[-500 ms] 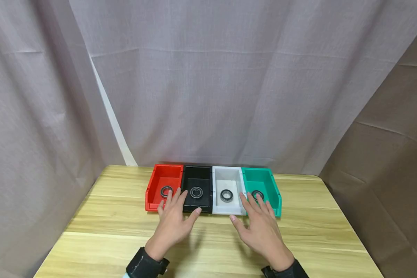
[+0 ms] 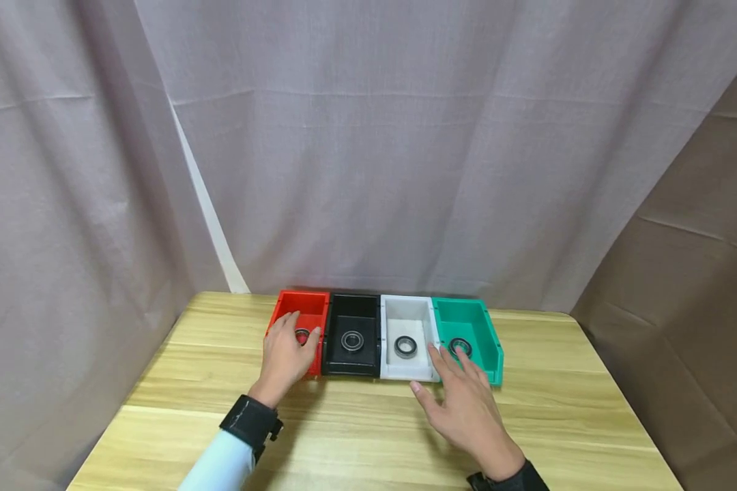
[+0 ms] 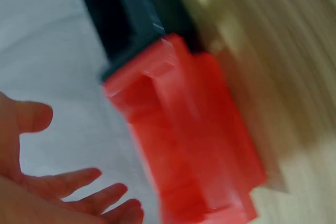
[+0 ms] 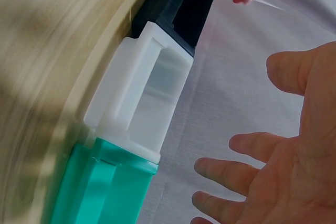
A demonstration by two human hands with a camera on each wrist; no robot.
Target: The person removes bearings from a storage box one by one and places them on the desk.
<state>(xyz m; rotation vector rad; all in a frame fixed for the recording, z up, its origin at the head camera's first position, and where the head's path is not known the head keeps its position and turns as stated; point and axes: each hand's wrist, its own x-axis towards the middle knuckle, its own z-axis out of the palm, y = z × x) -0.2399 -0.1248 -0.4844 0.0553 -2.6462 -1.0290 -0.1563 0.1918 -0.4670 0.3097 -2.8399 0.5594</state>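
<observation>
Over the red bin (image 2: pixel 304 301), my left hand (image 2: pixel 282 356) reaches in from the left, thumb and fingers spread apart around a ring-shaped bearing (image 2: pixel 303 335) that shows in the gap between them. The left wrist view shows these fingers empty beside the red bin's wall. My right hand (image 2: pixel 463 407) hovers with spread fingers near the front of the white bin (image 2: pixel 407 372) and the green bin (image 2: pixel 495 372), holding nothing. A fingertip overlaps the bearing (image 2: pixel 460 346) in the green bin. Another bearing (image 2: pixel 405 346) lies in the white bin.
Between the red and white bins stands a black bin (image 2: pixel 355 310) with a bearing (image 2: pixel 353 341) in it. The bins form one side-by-side row at the back of the wooden table (image 2: pixel 356 436). Directly behind them hangs a grey curtain (image 2: pixel 374 170).
My left hand has moved up and left, from in front of the red and black bins to over the red bin. The right hand has hardly moved. The head view has shifted slightly.
</observation>
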